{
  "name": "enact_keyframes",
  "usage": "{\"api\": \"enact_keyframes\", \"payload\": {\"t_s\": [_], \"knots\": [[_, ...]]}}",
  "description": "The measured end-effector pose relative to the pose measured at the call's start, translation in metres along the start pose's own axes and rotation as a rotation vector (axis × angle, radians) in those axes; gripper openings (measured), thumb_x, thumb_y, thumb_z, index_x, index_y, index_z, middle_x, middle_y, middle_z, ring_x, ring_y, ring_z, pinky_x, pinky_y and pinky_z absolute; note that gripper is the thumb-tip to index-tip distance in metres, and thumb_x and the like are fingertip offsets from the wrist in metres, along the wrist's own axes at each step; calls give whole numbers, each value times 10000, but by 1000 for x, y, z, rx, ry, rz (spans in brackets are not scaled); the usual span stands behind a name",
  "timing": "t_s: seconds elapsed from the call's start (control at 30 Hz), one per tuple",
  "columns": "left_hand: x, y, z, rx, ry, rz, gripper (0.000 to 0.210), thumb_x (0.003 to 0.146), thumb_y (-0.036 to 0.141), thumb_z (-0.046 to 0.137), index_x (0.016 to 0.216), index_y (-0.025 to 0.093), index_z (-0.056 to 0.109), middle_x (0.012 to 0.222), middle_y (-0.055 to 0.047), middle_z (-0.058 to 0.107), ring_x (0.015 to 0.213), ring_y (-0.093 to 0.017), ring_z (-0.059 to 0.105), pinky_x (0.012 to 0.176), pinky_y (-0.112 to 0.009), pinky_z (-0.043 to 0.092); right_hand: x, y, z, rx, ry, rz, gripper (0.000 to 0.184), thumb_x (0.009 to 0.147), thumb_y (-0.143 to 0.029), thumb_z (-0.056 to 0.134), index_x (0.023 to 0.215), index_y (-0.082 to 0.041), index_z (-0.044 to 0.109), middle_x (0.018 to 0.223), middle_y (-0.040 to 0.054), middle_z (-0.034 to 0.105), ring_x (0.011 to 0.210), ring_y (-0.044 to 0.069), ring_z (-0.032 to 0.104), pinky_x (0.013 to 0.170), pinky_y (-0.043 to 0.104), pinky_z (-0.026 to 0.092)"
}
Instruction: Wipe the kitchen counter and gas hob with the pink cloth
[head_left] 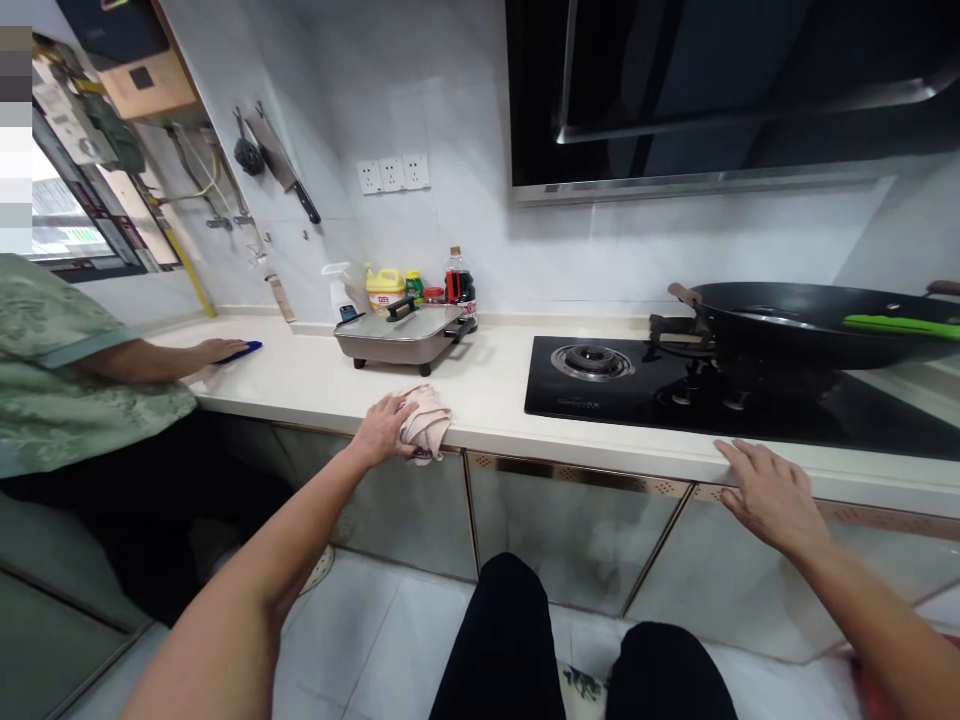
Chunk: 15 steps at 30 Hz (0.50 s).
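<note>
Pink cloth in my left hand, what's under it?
The pale countertop shows around the pink cloth, which your left hand holds at the front edge. The patch directly beneath is covered, so anything there can't be seen.

Passable from front edge to back edge of the table (499, 375), between pan (409, 328) and stove (615, 400); likewise left of the pan, up to a co-worker's forearm (146, 362) and blue cloth (249, 349). Blocked behind the pan by bottles (413, 288), at the front edge by left fingers (386, 408) on a pink cloth (427, 425) and right fingers (759, 464) before the stove, toward the right end by a wok (810, 310).
</note>
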<state>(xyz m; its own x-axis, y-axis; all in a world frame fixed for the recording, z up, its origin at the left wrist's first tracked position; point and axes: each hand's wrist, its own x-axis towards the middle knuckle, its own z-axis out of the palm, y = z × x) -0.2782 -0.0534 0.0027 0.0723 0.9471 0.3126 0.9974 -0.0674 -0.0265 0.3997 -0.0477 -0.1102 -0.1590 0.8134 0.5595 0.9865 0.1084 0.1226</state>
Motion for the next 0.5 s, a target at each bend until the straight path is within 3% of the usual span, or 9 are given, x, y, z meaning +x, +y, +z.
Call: {"api": "enact_keyframes", "payload": {"t_s": [0.1,0.3,0.37,0.5], "knots": [[2,1,1,-21,1,64,772,720,401,800,1442,261,567,1531,-131,536,1432,-375,434,1223,-472,336,-1,-6,0,23,23,14,631,945,-428,411,1530,-192,441,1524,172,526,1402,389,448,1125,574,374],[1,29,6,-206,64,9,580,797,379,637,1367,272,620,1462,-73,637,1443,-339,480,1230,-482,369,3,-5,2,61,36,23,685,952,-575,421,1522,-199,476,1505,179,539,1357,406,475,1111,598,375],[4,40,6,-331,80,-48,556,811,380,584,1352,259,632,1434,-54,668,1404,-316,535,1197,-460,419,8,6,3,87,-11,24,704,949,-658,414,1501,-234,523,1490,160,555,1313,402,509,1086,595,404],[27,61,2,-693,90,-243,459,810,339,533,1226,241,702,1224,-19,776,1115,-263,715,990,-390,571,18,34,11,99,-92,92,828,859,-814,458,1497,-294,553,1568,159,491,1321,443,509,1039,636,439]]}}
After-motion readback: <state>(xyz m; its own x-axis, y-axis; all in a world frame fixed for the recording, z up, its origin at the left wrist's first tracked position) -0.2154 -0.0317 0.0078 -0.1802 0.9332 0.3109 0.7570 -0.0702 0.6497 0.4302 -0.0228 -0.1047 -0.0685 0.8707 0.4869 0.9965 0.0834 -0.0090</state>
